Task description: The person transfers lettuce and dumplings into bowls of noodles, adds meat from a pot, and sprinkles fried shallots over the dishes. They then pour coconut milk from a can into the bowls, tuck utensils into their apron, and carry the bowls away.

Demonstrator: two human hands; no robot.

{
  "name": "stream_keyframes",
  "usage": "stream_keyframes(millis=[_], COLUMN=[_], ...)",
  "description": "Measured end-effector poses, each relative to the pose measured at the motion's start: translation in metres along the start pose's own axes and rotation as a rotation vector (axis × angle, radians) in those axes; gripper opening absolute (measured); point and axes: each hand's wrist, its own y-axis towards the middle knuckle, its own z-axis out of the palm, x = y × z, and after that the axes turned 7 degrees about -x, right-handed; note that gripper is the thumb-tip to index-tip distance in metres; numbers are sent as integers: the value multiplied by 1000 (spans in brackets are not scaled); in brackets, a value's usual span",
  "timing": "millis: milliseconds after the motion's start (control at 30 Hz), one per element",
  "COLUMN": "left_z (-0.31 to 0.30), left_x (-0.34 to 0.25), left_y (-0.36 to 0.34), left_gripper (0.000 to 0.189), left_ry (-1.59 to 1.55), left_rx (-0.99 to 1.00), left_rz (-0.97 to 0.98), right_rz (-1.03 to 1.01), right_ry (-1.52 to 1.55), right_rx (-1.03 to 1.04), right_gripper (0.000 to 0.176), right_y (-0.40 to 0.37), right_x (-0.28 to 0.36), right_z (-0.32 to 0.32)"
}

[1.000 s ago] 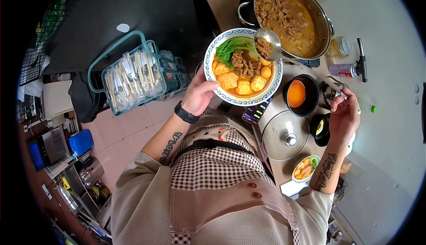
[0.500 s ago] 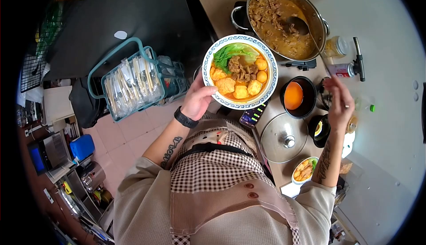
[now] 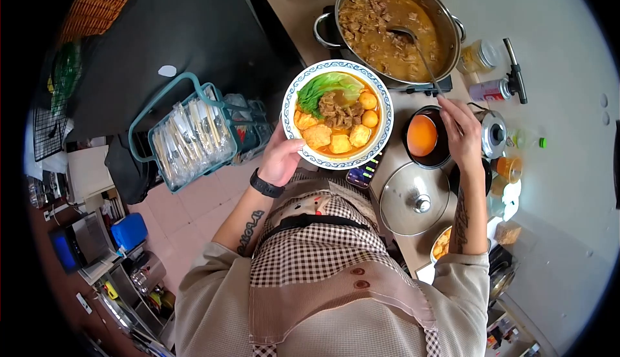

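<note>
My left hand (image 3: 279, 158) grips the near left rim of a white bowl with a blue scroll border (image 3: 292, 98). In the bowl are chunks of stewed meat (image 3: 340, 109), green leaves (image 3: 323, 92), round balls and golden fried pieces in red-orange broth. My right hand (image 3: 461, 131) is closed on the handle end of a ladle (image 3: 426, 63). The ladle's scoop rests in the brown meat stew of a wide steel pot (image 3: 326, 31), beyond the bowl. Below my right hand stands a black pot (image 3: 440, 153) with an orange ladle-like cup or liquid inside.
A glass lid (image 3: 413, 205) lies on the counter, near a phone (image 3: 361, 175) and another bowl of food (image 3: 441, 244). A gas canister with torch head (image 3: 491, 90) and jars line the wall side. To the left stands a blue-green basket of wrapped chopsticks (image 3: 194, 131).
My right hand has moved left and now grips the ladle handle, which was leaning in the pot. The ladle's scoop has shifted left in the stew. The bowl stays in my left hand.
</note>
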Motion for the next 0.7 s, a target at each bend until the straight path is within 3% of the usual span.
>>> stream_keyframes(millis=[100,133,200,267,300,333,433,467,500,700], left_z=[5,12,1,3,14,22,15,9,6,49], left_x=[-1,1,4,-13,-11,-7,-23,-22,-13,32], left_y=[3,18,36,20,40,36,31,31,36,40], left_gripper=[74,74,71,70,71,73,74,73,73,72], left_ry=[1,18,6,48,76,124,135,227,236,291], left_rx=[-12,26,34,24,102,74,147,84,121,345], left_rz=[-15,-55,-52,26,-60,-29,-79,-101,-142,-351], right_rz=[222,339,390,581,648,650,716,809,776,1068], right_ry=[100,349,379,487,500,558,577,568,546,546], right_rx=[18,-74,-151,-118,-256,-293,-248,-230,-254,-544], right_gripper=[31,47,65,71,65,58,35,30,27,28], right_y=[17,16,18,21,-7,-18,-71,-92,-118,-216], right_x=[-18,-31,-40,-29,-32,-38,-7,4,7,57], right_z=[7,7,13,31,19,19,45,48,49,33])
